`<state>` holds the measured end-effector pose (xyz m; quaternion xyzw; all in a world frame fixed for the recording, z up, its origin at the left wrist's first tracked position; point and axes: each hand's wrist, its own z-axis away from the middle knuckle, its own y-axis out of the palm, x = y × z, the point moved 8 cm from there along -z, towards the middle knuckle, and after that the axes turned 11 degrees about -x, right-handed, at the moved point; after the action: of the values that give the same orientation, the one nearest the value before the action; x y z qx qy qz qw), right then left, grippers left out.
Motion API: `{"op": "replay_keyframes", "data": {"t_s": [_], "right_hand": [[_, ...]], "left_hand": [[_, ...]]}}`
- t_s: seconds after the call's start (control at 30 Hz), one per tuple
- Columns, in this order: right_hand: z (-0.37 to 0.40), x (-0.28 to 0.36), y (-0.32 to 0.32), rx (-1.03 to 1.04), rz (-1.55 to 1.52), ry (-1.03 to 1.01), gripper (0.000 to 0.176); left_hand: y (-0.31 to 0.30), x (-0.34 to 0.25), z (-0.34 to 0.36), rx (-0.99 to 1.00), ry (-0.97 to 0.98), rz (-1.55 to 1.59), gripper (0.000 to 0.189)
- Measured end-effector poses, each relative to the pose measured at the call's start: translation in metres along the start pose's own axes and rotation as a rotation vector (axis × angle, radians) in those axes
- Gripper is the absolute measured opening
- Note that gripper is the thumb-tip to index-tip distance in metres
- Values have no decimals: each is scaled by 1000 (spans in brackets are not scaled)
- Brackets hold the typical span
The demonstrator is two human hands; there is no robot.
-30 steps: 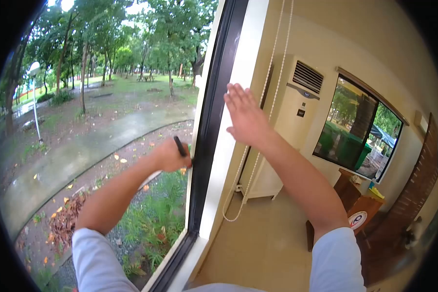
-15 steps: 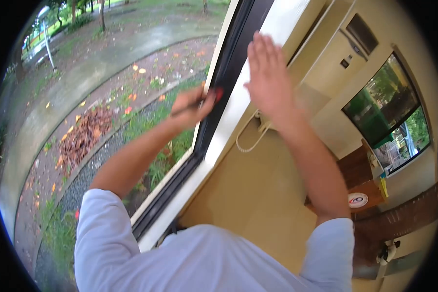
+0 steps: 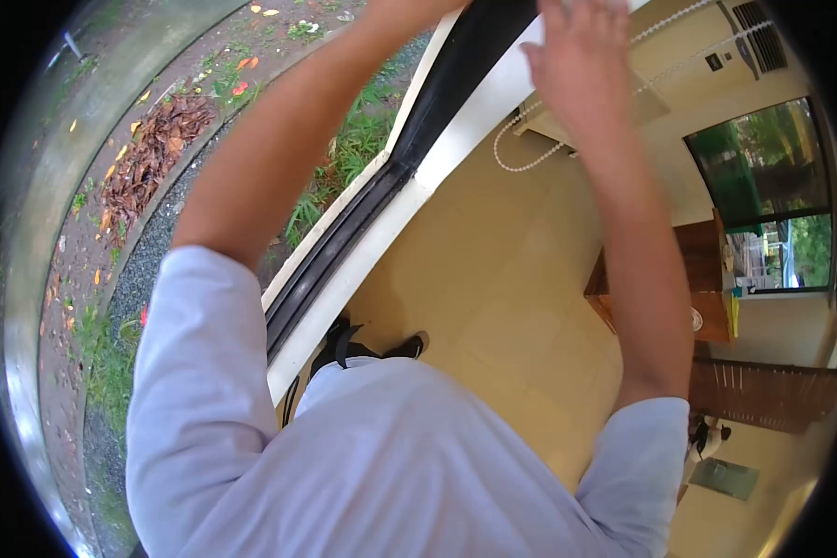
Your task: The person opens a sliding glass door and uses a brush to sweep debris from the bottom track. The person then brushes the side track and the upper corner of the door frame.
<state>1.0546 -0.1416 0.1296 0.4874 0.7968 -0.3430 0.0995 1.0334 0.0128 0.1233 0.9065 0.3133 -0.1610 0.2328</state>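
My left hand [image 3: 420, 11] is cut off by the top edge, raised beside the window's dark track; its fingers and anything in them are hidden. My right hand [image 3: 588, 65] is raised against the white window frame [image 3: 493, 107], back of the hand toward me, fingers stretched upward and thumb apart, holding nothing visible. Between the hands runs the black window track [image 3: 456, 88], which continues down along the sill [image 3: 330, 270]. A beaded chain [image 3: 530, 166] loops down close to my right wrist.
Outside on the left lie a pile of dry leaves [image 3: 153, 153], plants [image 3: 363, 135] and a curved path [image 3: 28, 325]. Inside are the tan floor [image 3: 493, 307], a wooden desk [image 3: 702, 265], a far window [image 3: 772, 177] and a dark shoe [image 3: 407, 347].
Both hands have gone higher in view, the left mostly out of frame with the slim dark, red-tipped tool it held. The view has tilted downward, showing more floor and a shoe.
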Motion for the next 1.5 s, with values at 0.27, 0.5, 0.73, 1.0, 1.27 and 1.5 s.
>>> {"op": "replay_keyframes", "data": {"t_s": [0.27,0.5,0.73,1.0,1.27,1.5], "right_hand": [[165,98,109,148,-257,-334,48],[60,56,41,128,-145,-72,82],[106,77,67,132,-273,-231,47],[81,43,51,135,-246,-257,46],[44,-33,32,-60,-314,-318,62],[-144,-166,-129,-510,-211,-151,72]], "left_hand": [[-141,143,292,326,-635,-578,32],[-92,117,189,65,-501,-302,25],[-125,123,286,183,-679,-362,20],[-117,135,280,327,-745,-437,27],[-143,144,166,322,-550,-712,26],[25,-122,-166,-71,278,-106,23]]}}
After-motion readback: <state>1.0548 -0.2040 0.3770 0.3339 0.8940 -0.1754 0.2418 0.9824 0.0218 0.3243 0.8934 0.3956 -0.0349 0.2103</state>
